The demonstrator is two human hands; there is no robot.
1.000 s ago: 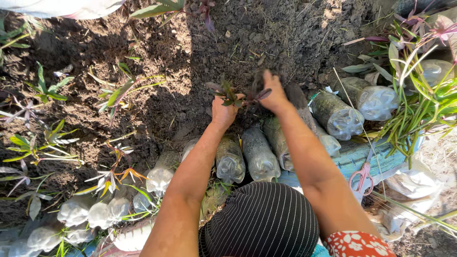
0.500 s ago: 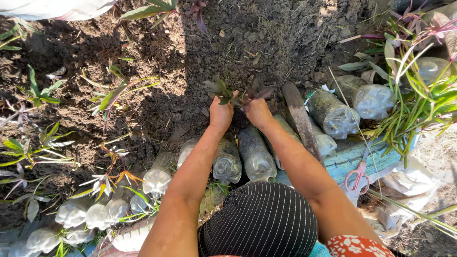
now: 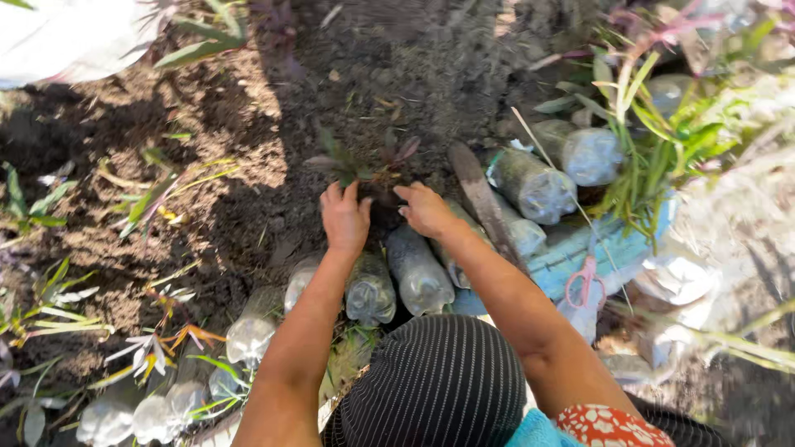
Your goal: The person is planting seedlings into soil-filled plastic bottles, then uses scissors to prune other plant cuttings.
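Looking down from a head camera over a dark striped cap (image 3: 435,381) at the bottom of the view, with two bare arms reaching forward into a garden bed.

Nearest, beyond the cap: a row of clear plastic bottles (image 3: 418,269) half sunk in the ground as a border, running from lower left to upper right. To the right: a blue board (image 3: 580,248), pink-handled scissors (image 3: 584,281) lying on it, and a long flat blade (image 3: 480,199) resting across the bottles.

Just past the bottles: left hand (image 3: 345,219) palm down on the dark soil (image 3: 389,91), fingers spread and flat, gripping nothing. Right hand (image 3: 426,211) alongside, fingers loosely curled and pressing into the earth, apparently empty, though fingertips partly hidden. Between and just beyond both hands: a small seedling (image 3: 364,165) with purplish-green leaves, upright, its base already in the ground, soil banked around it.

Judged from this: seedling set in place, firming of the earth under way; tools untouched. More green and purple plants (image 3: 654,132) bunched at far right, apparently not yet planted. Spiky young plants (image 3: 157,343) already growing at left. Farther off: bare tilled earth, half in shadow, and a white sack (image 3: 74,37) at top left.
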